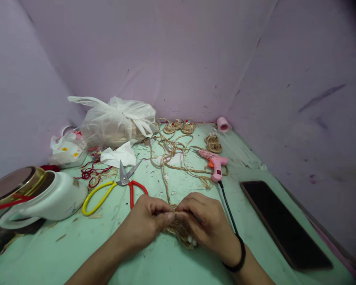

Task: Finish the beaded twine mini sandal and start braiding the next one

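Observation:
Both hands meet at the front middle of the table over a small woven straw piece [180,232] with white beads on its near end. My left hand [150,215] pinches its upper edge between thumb and fingers. Beside it, my right hand [206,221] has its fingers closed on the same piece, covering part of it. A braided straw cord [165,180] runs from the piece up to a loose tangle behind. Scissors [124,178] with one yellow and one red handle lie with blades apart, left of the hands. To the right rests a pink glue gun [216,163].
A black phone [286,223] lies at right. A white teapot-like vessel [62,196] and a gold-rimmed round object [14,184] stand at left. Behind are a plastic bag [118,120], tissue [120,154], red yarn [95,172], small woven slippers [188,126] and a pink spool [223,124].

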A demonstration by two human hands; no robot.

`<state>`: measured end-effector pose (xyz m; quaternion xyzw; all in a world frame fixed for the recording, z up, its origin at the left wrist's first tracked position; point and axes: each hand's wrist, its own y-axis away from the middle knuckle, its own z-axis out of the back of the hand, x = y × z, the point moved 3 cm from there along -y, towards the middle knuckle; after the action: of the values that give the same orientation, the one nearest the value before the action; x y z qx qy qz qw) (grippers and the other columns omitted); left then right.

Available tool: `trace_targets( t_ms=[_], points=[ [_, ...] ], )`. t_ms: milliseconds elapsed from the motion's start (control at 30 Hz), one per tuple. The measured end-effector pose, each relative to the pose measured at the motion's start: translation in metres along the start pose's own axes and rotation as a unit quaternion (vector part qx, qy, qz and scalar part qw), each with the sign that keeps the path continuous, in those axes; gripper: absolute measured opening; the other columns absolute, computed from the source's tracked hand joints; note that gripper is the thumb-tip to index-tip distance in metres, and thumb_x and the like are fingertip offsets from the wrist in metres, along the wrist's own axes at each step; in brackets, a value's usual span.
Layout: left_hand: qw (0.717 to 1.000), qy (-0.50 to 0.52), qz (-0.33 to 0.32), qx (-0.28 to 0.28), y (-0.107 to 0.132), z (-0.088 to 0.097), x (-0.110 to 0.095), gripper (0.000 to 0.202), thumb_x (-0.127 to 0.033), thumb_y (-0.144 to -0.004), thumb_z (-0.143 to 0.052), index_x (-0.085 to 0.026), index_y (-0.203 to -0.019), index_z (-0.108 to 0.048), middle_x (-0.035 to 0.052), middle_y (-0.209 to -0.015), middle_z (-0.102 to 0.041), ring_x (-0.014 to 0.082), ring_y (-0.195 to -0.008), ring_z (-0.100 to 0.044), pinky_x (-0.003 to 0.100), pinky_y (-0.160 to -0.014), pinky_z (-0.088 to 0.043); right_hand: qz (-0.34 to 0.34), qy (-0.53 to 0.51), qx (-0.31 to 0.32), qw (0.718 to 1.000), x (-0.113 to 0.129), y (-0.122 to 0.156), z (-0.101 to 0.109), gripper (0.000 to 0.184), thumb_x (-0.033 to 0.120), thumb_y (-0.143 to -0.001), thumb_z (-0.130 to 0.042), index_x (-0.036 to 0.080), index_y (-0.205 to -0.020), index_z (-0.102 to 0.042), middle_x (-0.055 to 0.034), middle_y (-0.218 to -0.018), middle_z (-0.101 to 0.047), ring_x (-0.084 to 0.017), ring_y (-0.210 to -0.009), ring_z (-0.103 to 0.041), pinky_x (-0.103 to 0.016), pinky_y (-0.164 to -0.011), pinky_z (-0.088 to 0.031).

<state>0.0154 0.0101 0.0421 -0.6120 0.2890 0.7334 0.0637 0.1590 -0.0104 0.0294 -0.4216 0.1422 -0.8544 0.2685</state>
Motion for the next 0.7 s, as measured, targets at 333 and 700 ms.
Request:
trace_targets(
  t_ms=[333,700],
  points=[
    [0.983,0.146,-0.064,-0.09,-0.004,0.006,0.01,0.024,-0.032,-0.062,-0.066,-0.011,-0.051,-0.061,-0.001,-0.045,-0.051,0.0073,-0.045,-0.04,0.02,-0.046,-0.029,-0.162,-0.264,-0.08,0.947,0.004,-0.012,-0.007,0.018,0.015,-0.078,-0.057,0.023,-0.082,-0.073,-0.0058,-0.096,-0.067,-0.017,-0.095,-0.058,-0.029,-0.084,-0.043],
    [0.979,0.202,0.005,-0.021,-0.006,-0.001,0.015,0.027,-0.035,-0.052,-0.074,-0.011,-0.049,-0.063,0.0014,-0.041,-0.056,0.0053,-0.039,-0.038,0.019,-0.042,-0.023,-0.253,-0.4,-0.05,0.88,-0.002,-0.009,-0.013,0.008,0.019,-0.068,-0.067,0.022,-0.071,-0.074,0.0,-0.071,-0.059,-0.012,-0.068,-0.055,-0.023,-0.063,-0.042]
  ],
)
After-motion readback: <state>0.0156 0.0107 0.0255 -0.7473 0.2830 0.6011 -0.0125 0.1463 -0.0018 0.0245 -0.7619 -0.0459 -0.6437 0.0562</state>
